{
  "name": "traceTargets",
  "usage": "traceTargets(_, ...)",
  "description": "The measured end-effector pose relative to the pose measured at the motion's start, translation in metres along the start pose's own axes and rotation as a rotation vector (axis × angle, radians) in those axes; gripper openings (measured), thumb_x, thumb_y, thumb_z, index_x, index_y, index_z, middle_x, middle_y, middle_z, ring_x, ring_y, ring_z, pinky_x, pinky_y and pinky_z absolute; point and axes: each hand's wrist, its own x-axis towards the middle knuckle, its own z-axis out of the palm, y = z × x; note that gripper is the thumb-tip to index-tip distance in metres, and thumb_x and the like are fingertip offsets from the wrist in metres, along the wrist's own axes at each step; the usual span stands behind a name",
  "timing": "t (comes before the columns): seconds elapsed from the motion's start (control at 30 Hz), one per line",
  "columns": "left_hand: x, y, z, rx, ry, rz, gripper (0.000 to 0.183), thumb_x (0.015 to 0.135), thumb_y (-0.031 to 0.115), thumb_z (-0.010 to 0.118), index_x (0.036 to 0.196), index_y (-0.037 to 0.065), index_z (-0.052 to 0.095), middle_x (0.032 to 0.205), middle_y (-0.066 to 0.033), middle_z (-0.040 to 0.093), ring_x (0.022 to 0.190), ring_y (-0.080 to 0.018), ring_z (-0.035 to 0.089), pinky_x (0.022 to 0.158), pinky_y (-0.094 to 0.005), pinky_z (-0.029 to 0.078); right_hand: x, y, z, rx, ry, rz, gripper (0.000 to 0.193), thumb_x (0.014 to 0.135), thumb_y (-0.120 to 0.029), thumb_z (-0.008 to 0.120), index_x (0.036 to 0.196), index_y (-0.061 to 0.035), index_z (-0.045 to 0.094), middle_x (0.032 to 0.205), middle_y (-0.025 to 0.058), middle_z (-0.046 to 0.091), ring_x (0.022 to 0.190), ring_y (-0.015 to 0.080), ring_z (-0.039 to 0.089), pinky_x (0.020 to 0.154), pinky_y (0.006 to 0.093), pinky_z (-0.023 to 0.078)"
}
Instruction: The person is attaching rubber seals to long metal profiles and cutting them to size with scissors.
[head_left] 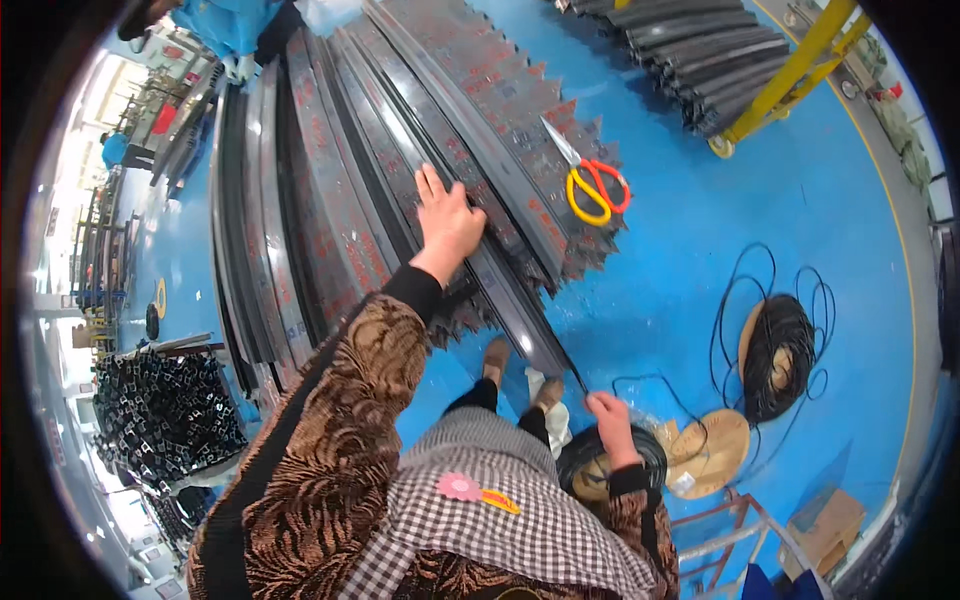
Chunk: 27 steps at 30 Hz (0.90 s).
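Note:
My left hand (450,222) lies with fingers stretched out on a long dark grey profile (512,318), one of several side by side in a wide stack. Down near the profile's near end, my right hand (614,424) is closed on a thin black strip (572,366). The strip runs up along the profile's edge toward my left hand; whether it sits in a groove there I cannot tell. To the right, scissors (573,157) with one red and one yellow handle lie on the stacked profiles (545,215).
Coiled black strip (790,345) sits on the blue floor at right, beside a round tan disc (722,448). Another black coil (648,455) is near my legs. A yellow-framed rack (790,85) stands far right. A person in blue (225,25) is at the stack's far end.

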Motion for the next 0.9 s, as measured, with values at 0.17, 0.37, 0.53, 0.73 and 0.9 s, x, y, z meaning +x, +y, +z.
traceTargets(0.17, 0.004, -0.005, 0.004, 0.053, -0.011, 0.002, 0.044, 0.073, 0.024, 0.054, 0.108, -0.002, 0.053, 0.143, -0.0318, 0.012, 0.133, -0.0482, 0.012, 0.092, -0.0505, 0.038, 0.026, -0.022, 0.032, 0.0, 0.151, -0.177, 0.015, 0.082, -0.012, 0.059, 0.084, 0.0022, 0.065, 0.076, 0.0045, 0.063, 0.071, 0.0147, 0.054, 0.067, 0.0237, 0.043)
traceTargets(0.37, 0.006, 0.0, -0.002, 0.107, -0.111, -0.054, 0.048, 0.077, 0.03, 0.054, 0.117, 0.003, 0.053, 0.147, -0.0271, 0.007, 0.137, -0.0415, 0.006, 0.098, -0.046, 0.034, 0.007, 0.005, 0.015, 0.073, 0.089, -0.022, 0.016, 0.083, -0.013, 0.059, 0.085, 0.0024, 0.064, 0.076, 0.0036, 0.062, 0.069, 0.0134, 0.053, 0.066, 0.0233, 0.042)
traceTargets(0.53, 0.008, 0.001, -0.002, 0.112, -0.12, -0.05, 0.048, 0.078, 0.031, 0.054, 0.116, 0.003, 0.053, 0.147, -0.0275, 0.007, 0.137, -0.042, 0.007, 0.099, -0.0462, 0.034, 0.021, -0.03, 0.038, 0.023, 0.173, -0.085, 0.017, 0.084, -0.012, 0.058, 0.087, 0.0026, 0.064, 0.078, 0.0032, 0.061, 0.071, 0.0118, 0.052, 0.066, 0.0227, 0.041)
traceTargets(0.73, 0.004, -0.01, -0.001, 0.123, -0.016, 0.027, 0.046, 0.073, 0.027, 0.052, 0.106, -0.004, 0.054, 0.142, -0.0354, 0.012, 0.133, -0.0503, 0.012, 0.094, -0.0513, 0.038, 0.001, 0.005, 0.011, -0.042, 0.098, -0.069, 0.019, 0.083, -0.016, 0.058, 0.089, 0.0009, 0.065, 0.082, 0.0069, 0.064, 0.073, 0.0176, 0.056, 0.07, 0.0266, 0.045)
traceTargets(0.9, 0.006, 0.003, 0.0, 0.005, -0.049, 0.0, 0.037, 0.073, 0.023, 0.054, 0.099, -0.004, 0.054, 0.145, -0.0325, 0.004, 0.134, -0.0487, 0.006, 0.09, -0.05, 0.038, 0.02, -0.017, 0.031, 0.006, 0.158, -0.132, 0.014, 0.08, -0.011, 0.059, 0.083, 0.002, 0.063, 0.076, 0.0062, 0.061, 0.068, 0.0181, 0.053, 0.066, 0.0266, 0.043)
